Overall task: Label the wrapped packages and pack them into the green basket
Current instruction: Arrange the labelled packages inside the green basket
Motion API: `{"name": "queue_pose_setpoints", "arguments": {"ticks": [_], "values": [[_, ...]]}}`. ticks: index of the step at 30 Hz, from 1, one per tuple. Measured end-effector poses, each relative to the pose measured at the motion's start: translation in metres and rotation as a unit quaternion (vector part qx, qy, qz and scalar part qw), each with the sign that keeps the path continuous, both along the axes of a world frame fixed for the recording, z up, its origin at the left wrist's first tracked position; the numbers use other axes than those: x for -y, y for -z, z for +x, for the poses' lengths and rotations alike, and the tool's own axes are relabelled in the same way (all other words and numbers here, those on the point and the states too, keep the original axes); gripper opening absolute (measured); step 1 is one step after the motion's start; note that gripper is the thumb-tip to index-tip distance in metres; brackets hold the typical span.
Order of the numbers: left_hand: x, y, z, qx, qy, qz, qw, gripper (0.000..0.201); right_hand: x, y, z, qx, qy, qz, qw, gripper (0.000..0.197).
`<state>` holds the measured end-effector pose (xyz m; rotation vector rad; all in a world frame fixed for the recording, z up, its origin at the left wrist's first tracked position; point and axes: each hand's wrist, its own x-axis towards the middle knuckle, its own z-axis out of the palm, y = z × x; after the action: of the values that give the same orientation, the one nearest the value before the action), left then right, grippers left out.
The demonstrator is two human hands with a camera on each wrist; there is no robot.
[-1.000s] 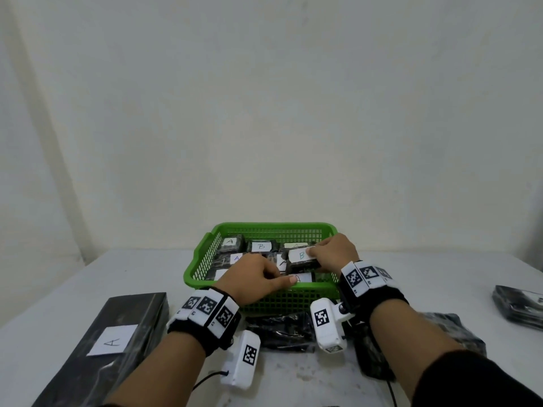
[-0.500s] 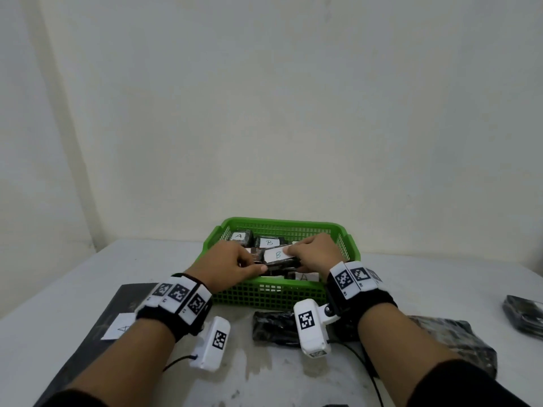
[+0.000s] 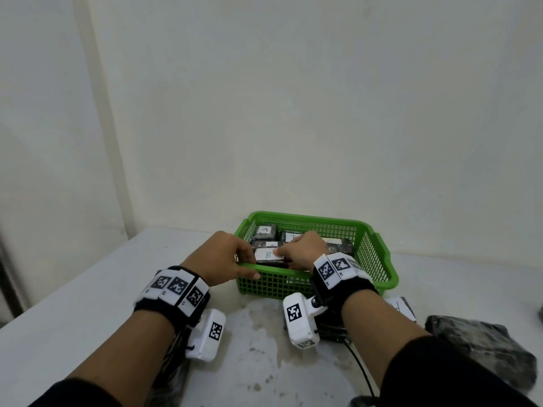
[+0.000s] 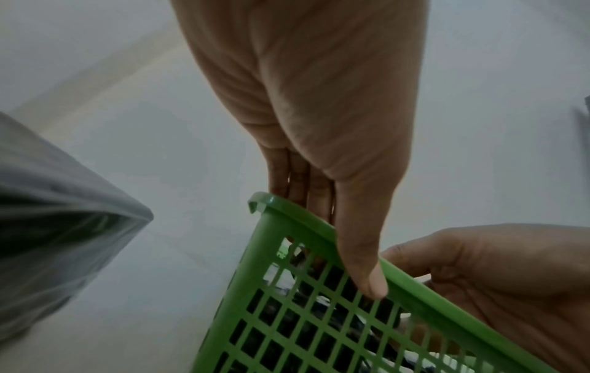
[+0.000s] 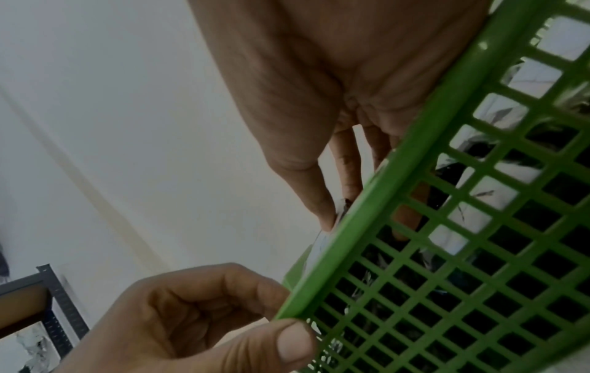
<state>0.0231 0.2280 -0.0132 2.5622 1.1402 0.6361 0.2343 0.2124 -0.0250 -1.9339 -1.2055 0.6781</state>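
The green basket (image 3: 379,254) stands on the white table and holds several black wrapped packages with white A and B labels. My right hand (image 3: 282,255) pinches a B-labelled package (image 3: 268,255) at the basket's front left, with its thumb (image 5: 325,217) on the label and its fingers inside the basket. My left hand (image 3: 248,265) grips the basket's front rim (image 4: 319,227): the thumb (image 4: 367,280) lies outside the mesh and the fingers reach inside. Whether those fingers also touch the package is hidden.
An A-labelled package (image 3: 402,309) and a crumpled black package (image 3: 482,351) lie to the right of the basket. Another black package (image 3: 332,330) sits under my right wrist. A long black package (image 4: 48,227) lies at the left. The table's left edge is near it.
Both hands moved the B package from the basket's middle down to its front left. My left thumb now lies over the front rim. The view has swung to the left.
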Motion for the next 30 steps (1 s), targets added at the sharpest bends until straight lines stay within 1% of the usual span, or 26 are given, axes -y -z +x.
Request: {"name": "queue_pose_setpoints", "arguments": {"ticks": [4, 8, 12, 16, 21, 23, 26, 27, 30], "values": [[0.0, -0.002, -0.003, -0.013, -0.003, -0.015, 1.0, 0.027, -0.005, -0.002, -0.008, 0.023, -0.004, -0.025, 0.999, 0.046], [-0.001, -0.004, -0.003, -0.009, -0.005, -0.021, 1.0, 0.029, -0.004, -0.004, -0.017, 0.059, 0.002, -0.034, 0.998, 0.05], [-0.001, -0.005, -0.003, -0.008, 0.0, -0.025, 1.0, 0.029, -0.009, -0.001, -0.017, 0.063, 0.012, -0.024, 0.998, 0.05], [-0.002, -0.007, -0.002, -0.01, 0.003, -0.037, 0.999, 0.028, -0.012, 0.004, -0.019, 0.067, 0.0, -0.016, 0.998, 0.042], [-0.003, -0.007, -0.002, 0.003, 0.004, -0.05, 0.999, 0.028, -0.011, 0.003, -0.018, 0.073, -0.016, -0.022, 0.997, 0.047], [-0.003, -0.007, -0.002, 0.004, 0.004, -0.056, 0.998, 0.028, -0.009, 0.001, -0.017, 0.047, -0.023, -0.006, 0.999, 0.043], [-0.002, -0.01, -0.001, 0.002, 0.004, -0.067, 0.998, 0.028, 0.006, -0.005, -0.011, 0.016, -0.031, 0.044, 0.998, 0.02], [-0.001, -0.011, -0.001, 0.003, 0.006, -0.069, 0.998, 0.027, 0.014, -0.008, -0.007, 0.012, -0.031, 0.063, 0.997, 0.016], [0.004, -0.016, 0.004, 0.014, 0.009, -0.065, 0.998, 0.026, 0.043, -0.016, 0.011, 0.03, -0.034, 0.125, 0.991, 0.018]]}}
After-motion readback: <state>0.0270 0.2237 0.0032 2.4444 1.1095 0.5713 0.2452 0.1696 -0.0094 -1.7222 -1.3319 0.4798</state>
